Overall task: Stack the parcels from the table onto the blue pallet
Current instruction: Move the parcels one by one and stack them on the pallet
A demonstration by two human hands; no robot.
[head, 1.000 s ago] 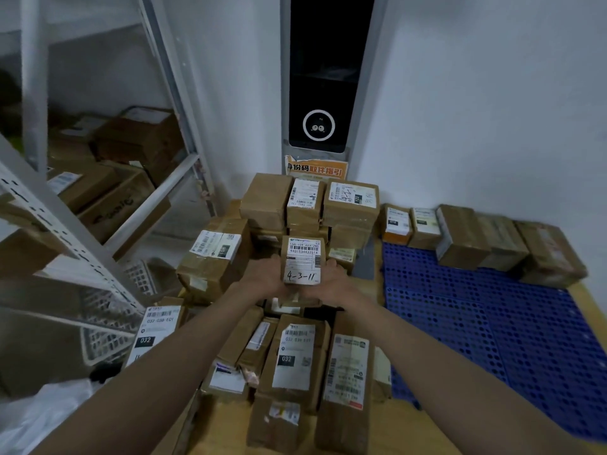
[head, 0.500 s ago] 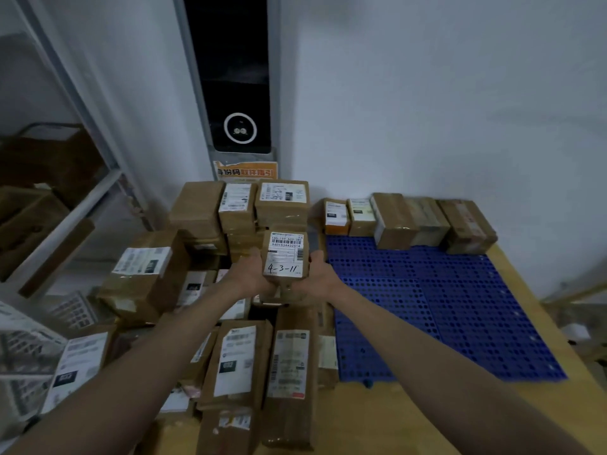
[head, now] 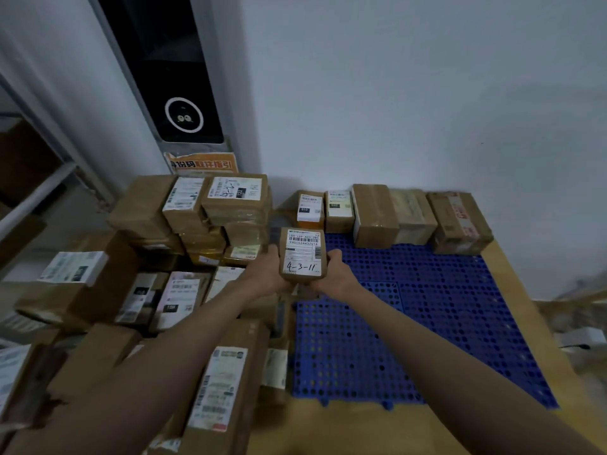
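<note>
A small brown parcel [head: 303, 254] with a white label marked "4-3-11" hangs in the air at the blue pallet's left edge. My left hand [head: 267, 274] grips its left side and my right hand [head: 335, 274] grips its right side. The blue pallet [head: 427, 323] lies on the wooden table at the right. A row of several parcels [head: 394, 215] stands along its far edge by the wall. A big pile of brown parcels [head: 197, 224] covers the table on the left.
A white wall rises behind the pallet. A black terminal [head: 177, 77] with a round lens stands behind the pile. Metal shelving [head: 36, 192] with boxes is at the far left. The table's wooden edge [head: 512, 290] runs along the pallet's right side.
Both hands have carried the "4-3-11" parcel rightward from above the pile to the pallet's left edge. The view has swung right, showing more of the pallet.
</note>
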